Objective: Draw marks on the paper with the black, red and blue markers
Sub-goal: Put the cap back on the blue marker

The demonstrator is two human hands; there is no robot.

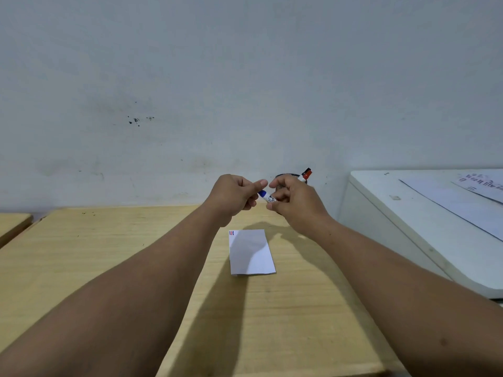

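The blue marker (265, 196) shows only its middle; both ends vanish inside the fingers (260, 184). Behind the right hand (295, 205), at one o'clock, a dark holder (285, 176) is mostly hidden. Marks (231, 233) on the paper (251, 253) are too small to read.

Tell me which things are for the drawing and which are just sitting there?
For the drawing:
- blue marker, held between both hands
- paper on the table, with small marks in its corner
- red marker in the holder behind the right hand

Just sitting there:
- white box on the right
- sheets on top of it
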